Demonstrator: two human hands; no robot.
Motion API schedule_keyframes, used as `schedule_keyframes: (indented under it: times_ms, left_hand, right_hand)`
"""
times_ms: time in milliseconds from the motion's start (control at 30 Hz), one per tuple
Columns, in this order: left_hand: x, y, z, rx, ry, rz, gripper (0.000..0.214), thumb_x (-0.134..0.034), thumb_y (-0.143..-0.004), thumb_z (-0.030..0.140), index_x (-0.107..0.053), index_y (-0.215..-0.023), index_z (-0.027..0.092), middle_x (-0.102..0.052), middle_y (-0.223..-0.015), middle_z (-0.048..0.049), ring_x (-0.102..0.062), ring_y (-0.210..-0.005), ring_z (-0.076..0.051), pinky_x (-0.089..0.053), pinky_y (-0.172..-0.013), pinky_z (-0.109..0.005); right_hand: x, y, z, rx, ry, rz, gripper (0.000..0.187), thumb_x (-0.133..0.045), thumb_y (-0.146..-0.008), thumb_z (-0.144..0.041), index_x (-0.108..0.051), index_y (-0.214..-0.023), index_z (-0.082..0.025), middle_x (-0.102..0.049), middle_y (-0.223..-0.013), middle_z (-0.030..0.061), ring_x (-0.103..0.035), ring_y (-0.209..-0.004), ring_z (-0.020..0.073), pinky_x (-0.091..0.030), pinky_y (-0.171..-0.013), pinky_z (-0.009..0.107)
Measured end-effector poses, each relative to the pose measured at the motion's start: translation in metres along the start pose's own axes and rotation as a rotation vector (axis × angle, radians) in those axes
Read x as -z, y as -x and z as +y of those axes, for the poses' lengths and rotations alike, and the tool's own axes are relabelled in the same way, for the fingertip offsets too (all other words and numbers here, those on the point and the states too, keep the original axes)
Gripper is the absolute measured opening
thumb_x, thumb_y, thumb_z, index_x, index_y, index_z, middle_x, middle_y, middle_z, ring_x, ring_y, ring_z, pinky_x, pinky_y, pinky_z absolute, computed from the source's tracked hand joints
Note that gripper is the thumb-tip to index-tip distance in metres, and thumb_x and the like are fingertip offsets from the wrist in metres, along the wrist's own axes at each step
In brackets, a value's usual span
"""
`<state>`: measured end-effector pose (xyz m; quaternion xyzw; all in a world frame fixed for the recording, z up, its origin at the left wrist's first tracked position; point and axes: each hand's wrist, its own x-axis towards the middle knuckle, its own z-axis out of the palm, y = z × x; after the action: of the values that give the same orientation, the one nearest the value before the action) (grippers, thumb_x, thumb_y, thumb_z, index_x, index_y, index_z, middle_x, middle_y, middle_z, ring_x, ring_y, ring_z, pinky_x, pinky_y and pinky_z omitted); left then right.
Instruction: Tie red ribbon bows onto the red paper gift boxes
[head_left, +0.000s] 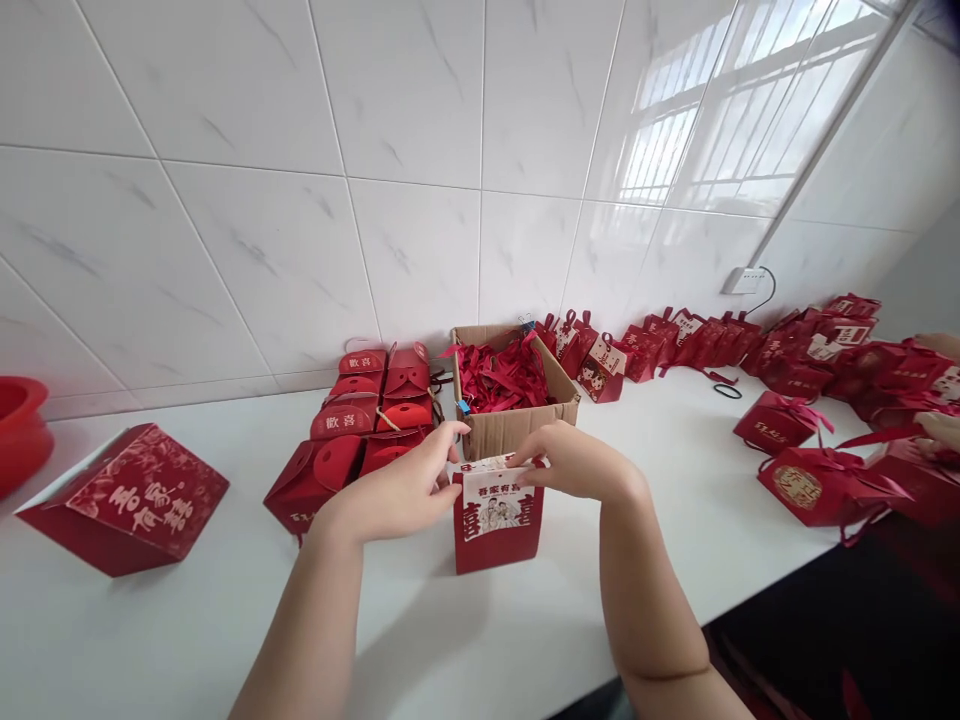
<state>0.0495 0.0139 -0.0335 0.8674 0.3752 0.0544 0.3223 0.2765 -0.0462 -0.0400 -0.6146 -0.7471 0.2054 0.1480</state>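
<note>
A small red gift box (496, 530) with a white picture label stands upright on the white counter (465, 640) in front of me. My left hand (405, 490) pinches its top left edge with curled fingers. My right hand (570, 462) grips the top right edge, fingers folded over the flap. Just behind the box stands an open cardboard carton (517, 425) filled with red ribbons (499, 378).
Stacked red boxes (360, 420) lie left of the carton. A larger red box (127, 498) lies tilted at far left, near a red basin (21, 420). Several finished red boxes (810, 400) with ribbons crowd the right side. Another person's hand (941, 428) shows at the right edge.
</note>
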Motion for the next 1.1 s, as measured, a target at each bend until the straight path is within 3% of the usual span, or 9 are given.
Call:
schedule_keyframes:
  times_ms: [67, 167, 233, 333, 467, 700, 900, 1100]
  left_hand:
    - [-0.004, 0.000, 0.008, 0.004, -0.064, 0.010, 0.053, -0.047, -0.085, 0.047, -0.036, -0.134, 0.029, -0.052, -0.119, -0.0067, -0.060, -0.075, -0.016, -0.043, -0.057, -0.026]
    - [-0.013, -0.006, 0.018, -0.072, -0.108, 0.091, 0.044, -0.050, -0.083, 0.050, -0.050, -0.122, 0.029, -0.046, -0.128, -0.0055, -0.058, -0.095, -0.021, -0.045, -0.066, -0.028]
    - [-0.020, -0.012, 0.021, -0.095, -0.106, 0.112, 0.031, -0.052, -0.084, 0.042, -0.057, -0.111, 0.027, -0.053, -0.121, -0.0041, -0.056, -0.100, -0.023, -0.045, -0.070, -0.028]
    - [-0.025, -0.018, 0.022, -0.062, -0.110, 0.089, 0.017, -0.050, -0.085, 0.030, -0.062, -0.096, 0.025, -0.063, -0.101, -0.0028, -0.060, -0.093, -0.023, -0.042, -0.067, -0.029]
    - [-0.023, -0.018, 0.023, -0.045, -0.125, 0.103, 0.013, -0.051, -0.084, 0.027, -0.062, -0.089, 0.024, -0.066, -0.099, -0.0035, -0.061, -0.088, -0.024, -0.038, -0.060, -0.028]
    - [-0.023, -0.017, 0.025, -0.042, -0.146, 0.104, 0.013, -0.052, -0.084, 0.025, -0.063, -0.090, 0.023, -0.066, -0.100, -0.0041, -0.063, -0.088, -0.023, -0.038, -0.060, -0.028]
    - [-0.021, -0.013, 0.024, -0.078, -0.220, 0.067, 0.013, -0.049, -0.086, 0.024, -0.061, -0.089, 0.022, -0.065, -0.097, -0.0043, -0.061, -0.083, -0.022, -0.036, -0.059, -0.028]
    - [-0.023, -0.015, 0.026, -0.021, -0.299, 0.044, 0.013, -0.045, -0.085, 0.022, -0.050, -0.073, 0.021, -0.061, -0.079, -0.0042, -0.058, -0.068, -0.020, -0.030, -0.052, -0.029]
  right_hand:
    - [0.001, 0.000, 0.000, -0.002, -0.017, -0.016, 0.021, -0.061, -0.079, -0.027, -0.076, -0.094, -0.026, -0.074, -0.090, 0.0010, -0.064, -0.075, 0.0188, -0.045, -0.060, 0.029]
    - [0.003, 0.000, 0.001, 0.013, -0.042, -0.036, 0.019, -0.063, -0.079, -0.030, -0.076, -0.091, -0.027, -0.073, -0.082, 0.0013, -0.063, -0.075, 0.0189, -0.045, -0.061, 0.028]
    - [0.004, 0.000, 0.004, 0.023, -0.053, -0.024, 0.020, -0.065, -0.076, -0.031, -0.074, -0.094, -0.026, -0.072, -0.086, 0.0025, -0.063, -0.079, 0.0198, -0.046, -0.064, 0.029]
    - [0.006, 0.003, 0.010, -0.012, -0.098, 0.000, 0.031, -0.069, -0.073, -0.027, -0.070, -0.103, -0.023, -0.068, -0.104, 0.0053, -0.064, -0.086, 0.0197, -0.049, -0.068, 0.029]
    - [0.008, 0.006, 0.017, -0.082, -0.151, -0.033, 0.034, -0.062, -0.074, -0.018, -0.064, -0.108, -0.023, -0.068, -0.102, 0.0047, -0.066, -0.080, 0.0169, -0.051, -0.063, 0.027]
    - [0.008, 0.003, 0.019, -0.041, -0.121, -0.032, 0.045, -0.059, -0.073, -0.015, -0.059, -0.117, -0.024, -0.070, -0.102, 0.0050, -0.065, -0.080, 0.0168, -0.051, -0.062, 0.026]
    - [0.010, 0.002, 0.026, -0.084, -0.255, -0.138, 0.031, -0.060, -0.074, -0.018, -0.062, -0.105, -0.022, -0.072, -0.092, 0.0023, -0.065, -0.060, 0.0132, -0.050, -0.058, 0.027]
    - [0.008, -0.002, 0.026, -0.066, -0.096, -0.061, 0.014, -0.061, -0.075, -0.025, -0.073, -0.082, -0.023, -0.072, -0.093, 0.0024, -0.065, -0.080, 0.0197, -0.048, -0.062, 0.029]
